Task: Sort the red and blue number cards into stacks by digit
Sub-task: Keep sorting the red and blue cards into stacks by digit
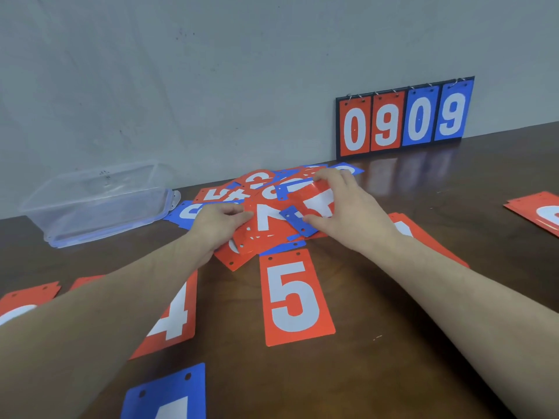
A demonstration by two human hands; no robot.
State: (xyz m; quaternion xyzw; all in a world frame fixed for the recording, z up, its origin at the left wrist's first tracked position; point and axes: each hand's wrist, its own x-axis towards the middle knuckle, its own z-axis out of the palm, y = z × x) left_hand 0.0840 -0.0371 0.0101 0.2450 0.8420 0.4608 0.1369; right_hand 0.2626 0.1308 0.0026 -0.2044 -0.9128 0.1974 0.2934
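Blue "4" card (pixel 169 394) nearest on brown wooden surface (pixel 393 343); red "4" card (pixel 172 322), red "5" card (pixel 298 299) beyond. Left hand (pixel 222 220) pinches mixed red-blue card pile (pixel 269 219); right hand (pixel 344 207) grips red card (pixel 314 198) atop it.

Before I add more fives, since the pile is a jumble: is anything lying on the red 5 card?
Nothing visible does. The red 5 card lies flat and uncovered on the table, just in front of the mixed pile. Both hands are on the pile behind it.
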